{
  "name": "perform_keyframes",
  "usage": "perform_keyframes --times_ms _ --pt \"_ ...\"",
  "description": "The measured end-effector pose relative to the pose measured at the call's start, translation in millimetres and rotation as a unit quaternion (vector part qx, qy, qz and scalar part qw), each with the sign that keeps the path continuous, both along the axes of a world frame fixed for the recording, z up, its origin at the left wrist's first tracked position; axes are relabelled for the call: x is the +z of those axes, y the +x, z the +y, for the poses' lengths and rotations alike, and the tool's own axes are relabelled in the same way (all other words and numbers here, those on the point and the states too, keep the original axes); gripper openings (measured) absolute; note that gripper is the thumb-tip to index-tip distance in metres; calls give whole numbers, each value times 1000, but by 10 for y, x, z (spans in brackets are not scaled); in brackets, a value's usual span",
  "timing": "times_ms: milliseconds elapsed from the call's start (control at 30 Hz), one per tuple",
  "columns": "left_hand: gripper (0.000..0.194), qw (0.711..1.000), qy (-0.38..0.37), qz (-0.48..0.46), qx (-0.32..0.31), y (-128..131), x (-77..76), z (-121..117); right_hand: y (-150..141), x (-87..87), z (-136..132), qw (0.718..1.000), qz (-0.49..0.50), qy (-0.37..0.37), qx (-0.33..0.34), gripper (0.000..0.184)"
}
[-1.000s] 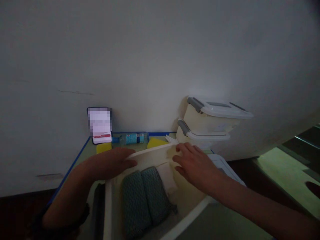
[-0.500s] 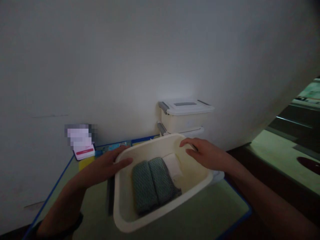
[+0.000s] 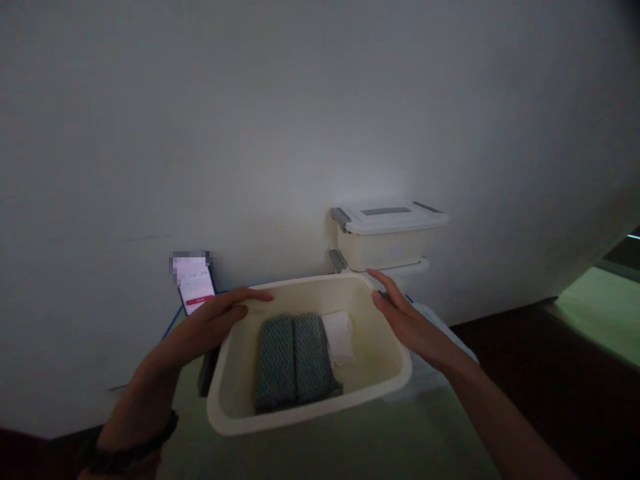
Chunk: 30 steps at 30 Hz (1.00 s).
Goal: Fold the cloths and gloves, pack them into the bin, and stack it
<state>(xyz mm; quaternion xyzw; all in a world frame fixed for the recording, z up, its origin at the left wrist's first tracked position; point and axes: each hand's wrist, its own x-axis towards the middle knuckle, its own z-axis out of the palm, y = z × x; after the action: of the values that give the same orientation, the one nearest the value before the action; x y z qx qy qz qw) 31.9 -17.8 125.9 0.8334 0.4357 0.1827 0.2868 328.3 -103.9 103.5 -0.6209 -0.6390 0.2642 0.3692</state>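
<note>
A cream plastic basin sits in front of me over a green table, tipped slightly toward me. Inside lie two folded grey-green cloths side by side and a folded white cloth to their right. My left hand grips the basin's far left rim, fingers curled over the edge. On the far right rim rests my right hand, fingers along the edge.
Two stacked cream lidded boxes with grey clips stand against the white wall behind the basin. A phone with a lit screen leans on the wall at left. A dark flat object lies left of the basin. Dark floor lies at right.
The basin has come up and level between my hands, and the view has shifted. The bottle and yellow items by the wall are now hidden behind the basin.
</note>
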Motion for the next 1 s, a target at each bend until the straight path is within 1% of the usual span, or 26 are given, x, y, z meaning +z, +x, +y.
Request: perform_keyframes --times_ms 133,233,300,367,433,533,667,767,900,1000 --pt "36 1000 -6 1 22 -147 71 0 -129 -104 25 997 77 15 10 43" --pt "36 1000 -6 -7 24 -223 84 -10 -190 -152 22 992 123 -14 -8 41" --pt "36 999 -10 -14 30 -226 79 -20 -193 -156 22 990 132 -32 -23 39" --pt "34 999 -14 -32 39 -172 68 -30 -143 -136 27 989 137 -38 -31 38" --pt "33 996 -14 -70 46 -63 48 -45 -30 -97 30 989 136 -34 -42 38" --pt "34 991 -31 -125 44 165 -12 -94 239 -37 3 990 126 -27 -60 39" --pt "38 982 -80 -172 3 508 -160 -193 634 -14 -86 983 154 -54 -89 41" --pt "35 971 -74 -226 -16 762 -268 -204 876 -34 -129 977 166 -81 -110 40" --pt "35 970 -86 -226 -35 1070 -317 -115 1146 -46 -127 978 131 -68 -149 38" --pt "35 966 -103 -226 -65 1256 -321 -56 1330 -54 -109 977 129 -69 -157 34"
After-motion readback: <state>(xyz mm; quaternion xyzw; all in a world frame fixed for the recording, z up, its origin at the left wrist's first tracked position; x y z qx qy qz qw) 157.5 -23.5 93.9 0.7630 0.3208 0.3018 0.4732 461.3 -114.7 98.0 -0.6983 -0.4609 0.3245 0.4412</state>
